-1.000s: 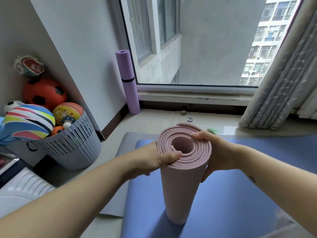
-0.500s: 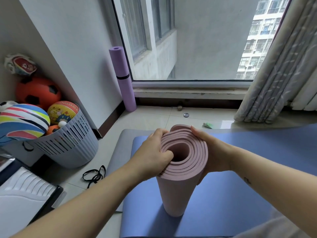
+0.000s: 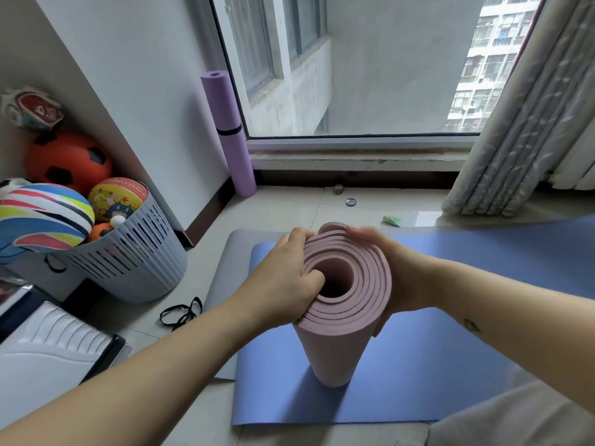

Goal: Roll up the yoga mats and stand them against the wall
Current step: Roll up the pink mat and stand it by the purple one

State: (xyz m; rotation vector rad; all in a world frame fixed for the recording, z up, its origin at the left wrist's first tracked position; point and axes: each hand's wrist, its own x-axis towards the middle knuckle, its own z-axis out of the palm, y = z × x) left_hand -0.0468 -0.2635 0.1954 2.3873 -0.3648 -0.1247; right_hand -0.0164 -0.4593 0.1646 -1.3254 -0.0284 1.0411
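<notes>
A rolled pink yoga mat stands upright on a flat blue mat, which lies over a grey mat. My left hand grips the roll's top edge from the left, thumb hooked into the hollow centre. My right hand wraps around the roll's right side near the top, fingers curled over the far rim. A rolled purple mat with a black strap stands in the corner against the wall beside the window.
A grey slatted basket full of balls sits at the left by the wall. A black elastic strap lies on the tile floor near the grey mat. A curtain hangs at the right; small objects lie under the window sill.
My left thumb has pushed deeper into the roll's centre and my right fingers have slid further over the far rim. The roll's layers look looser. The view has tilted slightly down.
</notes>
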